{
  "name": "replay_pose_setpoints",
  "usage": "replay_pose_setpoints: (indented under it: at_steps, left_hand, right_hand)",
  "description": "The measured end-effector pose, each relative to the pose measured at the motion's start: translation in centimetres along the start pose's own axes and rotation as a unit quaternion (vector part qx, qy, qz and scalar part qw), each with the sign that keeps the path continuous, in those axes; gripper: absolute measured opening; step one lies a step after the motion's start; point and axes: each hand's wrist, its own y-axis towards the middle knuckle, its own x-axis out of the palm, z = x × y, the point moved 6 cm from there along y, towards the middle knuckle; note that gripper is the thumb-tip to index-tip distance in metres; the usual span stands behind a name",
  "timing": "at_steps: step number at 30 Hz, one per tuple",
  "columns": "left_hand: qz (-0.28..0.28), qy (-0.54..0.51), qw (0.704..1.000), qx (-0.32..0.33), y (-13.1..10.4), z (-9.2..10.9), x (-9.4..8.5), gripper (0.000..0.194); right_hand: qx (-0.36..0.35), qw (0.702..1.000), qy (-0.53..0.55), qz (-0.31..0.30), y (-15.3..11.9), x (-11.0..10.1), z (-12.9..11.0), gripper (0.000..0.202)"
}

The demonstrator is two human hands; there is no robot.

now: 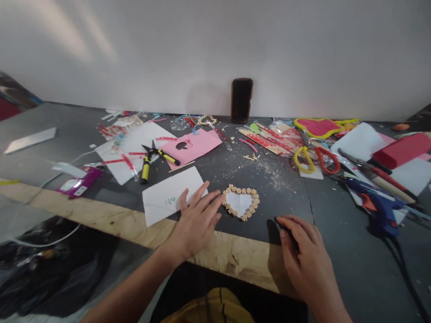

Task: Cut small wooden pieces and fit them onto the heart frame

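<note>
A small heart (pixel 240 204) lies on the dark tabletop, its white paper middle ringed by short pale wooden pieces. My left hand (pixel 198 217) has its fingers spread, with the fingertips at the heart's left edge; whether they press on it I cannot tell. Partly under that hand's fingers is a white card (pixel 171 197) with green writing. To the right of the heart, my right hand (pixel 305 251) hovers near the table edge, its fingers loosely bent and a gap between thumb and forefinger. Nothing shows in that gap.
Yellow-and-black pliers (pixel 147 165) lie by pink paper (pixel 198 146). A phone (pixel 241 101) leans on the wall. On the right are scissors (pixel 326 160), a blue glue gun (pixel 377 202) with its cord, and red-wrapped sticks (pixel 269 140). Crumbs litter the tabletop.
</note>
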Motion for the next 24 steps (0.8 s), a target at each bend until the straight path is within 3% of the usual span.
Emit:
replay_pose_setpoints:
  at_steps: [5,10,15,19,24]
  left_hand:
    - [-0.008,-0.034,0.999,0.005,2.0,-0.3,-2.5,0.037]
    - [-0.009,-0.072,0.994,0.087,6.3,-0.4,-4.3,0.041]
    - [-0.016,-0.119,0.988,0.1,8.0,-1.8,-2.3,0.04]
    - [-0.028,-0.115,0.984,0.136,7.5,-2.3,-0.8,0.037]
    - [-0.054,-0.118,0.978,0.164,6.8,-1.9,-0.8,0.046]
  right_hand:
    - [0.054,0.997,0.054,-0.013,-0.1,-0.6,1.1,0.022]
    - [0.064,0.986,0.114,-0.102,1.2,-1.7,2.0,0.026]
    - [0.043,0.984,0.109,-0.134,4.2,-3.2,2.4,0.031]
    - [0.035,0.993,0.073,-0.081,7.8,-4.2,1.8,0.032]
    - [0.019,0.996,0.082,-0.008,11.8,-3.7,-1.1,0.025]
